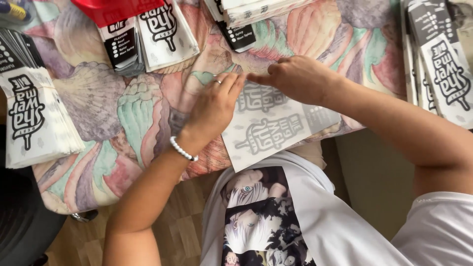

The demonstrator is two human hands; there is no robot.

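Place: a home turned into a small food-packaging work spot, as far as can be told.
Table [148, 108]: covered with a soft cloth printed with big pastel seashells, more household than factory.
Stock: stacks of printed paper sleeves [37, 120] at the left edge, more paper stacks [165, 32] along the top, another pile [443, 64] on the right.
Work in hand: one flat paper sheet [276, 128] lying print-down on the cloth.
Floor [182, 226]: wood-look boards under the table.
Clothing: the person wears a casual white printed T-shirt [315, 221] and a bead bracelet [183, 149], no uniform.
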